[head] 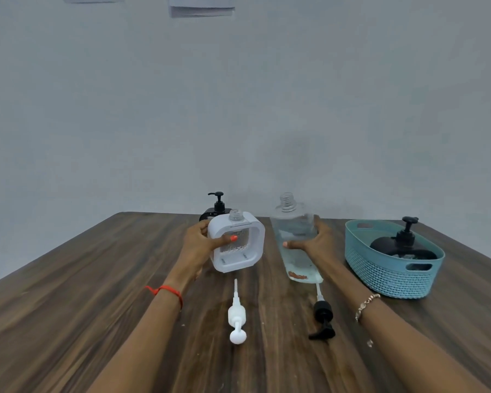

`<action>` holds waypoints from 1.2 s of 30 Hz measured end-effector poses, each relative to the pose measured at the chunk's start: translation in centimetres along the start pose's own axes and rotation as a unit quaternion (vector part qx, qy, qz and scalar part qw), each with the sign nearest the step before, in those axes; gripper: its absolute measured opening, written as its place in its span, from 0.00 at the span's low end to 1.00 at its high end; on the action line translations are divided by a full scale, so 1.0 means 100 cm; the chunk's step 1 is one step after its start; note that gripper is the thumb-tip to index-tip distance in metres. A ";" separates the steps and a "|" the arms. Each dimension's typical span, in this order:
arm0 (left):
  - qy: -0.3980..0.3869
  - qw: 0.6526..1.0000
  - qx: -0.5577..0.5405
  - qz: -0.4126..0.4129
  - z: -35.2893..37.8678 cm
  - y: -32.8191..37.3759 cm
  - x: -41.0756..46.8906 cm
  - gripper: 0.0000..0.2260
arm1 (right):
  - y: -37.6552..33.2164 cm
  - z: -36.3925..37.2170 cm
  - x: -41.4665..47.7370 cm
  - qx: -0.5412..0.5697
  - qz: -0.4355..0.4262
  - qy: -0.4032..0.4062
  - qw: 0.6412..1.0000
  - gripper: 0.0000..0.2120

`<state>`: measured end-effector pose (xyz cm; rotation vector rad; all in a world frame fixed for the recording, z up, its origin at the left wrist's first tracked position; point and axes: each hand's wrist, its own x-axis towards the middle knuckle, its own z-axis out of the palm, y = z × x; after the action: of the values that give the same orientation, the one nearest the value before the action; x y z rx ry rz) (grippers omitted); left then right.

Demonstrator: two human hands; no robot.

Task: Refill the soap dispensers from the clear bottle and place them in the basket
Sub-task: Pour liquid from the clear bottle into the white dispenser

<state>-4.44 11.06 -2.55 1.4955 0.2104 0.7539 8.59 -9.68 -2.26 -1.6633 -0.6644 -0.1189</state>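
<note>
My left hand (200,245) grips the white square soap dispenser (238,242), thumb across its clear front; its neck is uncapped. My right hand (315,239) holds the tall clear bottle (294,236), thumb in front and fingers behind; the bottle is uncapped and partly filled with clear liquid. A white pump (236,313) lies on the table in front of the dispenser. A black pump (322,316) lies in front of the clear bottle. A black dispenser (403,245) with its pump on sits in the teal basket (386,276) at the right.
Another black dispenser (216,209) with pump stands behind the white one near the table's far edge. The wooden table (97,279) meets a plain grey wall at the back. Papers hang on the wall high up.
</note>
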 end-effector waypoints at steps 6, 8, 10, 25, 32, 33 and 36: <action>0.047 0.995 0.084 0.019 0.007 0.006 -0.002 0.22 | -0.023 -0.006 0.004 -0.179 -0.094 0.054 0.978 0.38; 0.055 0.992 0.110 0.029 0.012 0.007 -0.006 0.24 | -0.028 -0.008 0.005 -0.236 -0.113 0.061 0.963 0.38; 0.062 0.989 0.129 0.044 0.017 0.007 -0.010 0.26 | -0.036 -0.010 0.002 -0.288 -0.131 0.065 0.946 0.36; 0.101 0.972 0.182 0.108 0.030 0.005 -0.027 0.27 | -0.056 -0.015 -0.008 -0.447 -0.183 0.075 0.872 0.27; 0.107 0.973 0.175 0.106 0.033 0.006 -0.035 0.25 | -0.059 -0.013 -0.012 -0.466 -0.175 0.062 0.865 0.28; 0.106 0.973 0.175 0.105 0.033 0.006 -0.035 0.25 | -0.059 -0.013 -0.012 -0.469 -0.176 0.060 0.863 0.28; 0.107 0.974 0.172 0.102 0.033 0.005 -0.036 0.24 | -0.060 -0.012 -0.012 -0.474 -0.181 0.058 0.860 0.29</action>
<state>-5.45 6.23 -2.89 1.7812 0.3699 1.0872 4.98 -10.93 2.74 -2.4112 -0.8929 -0.9414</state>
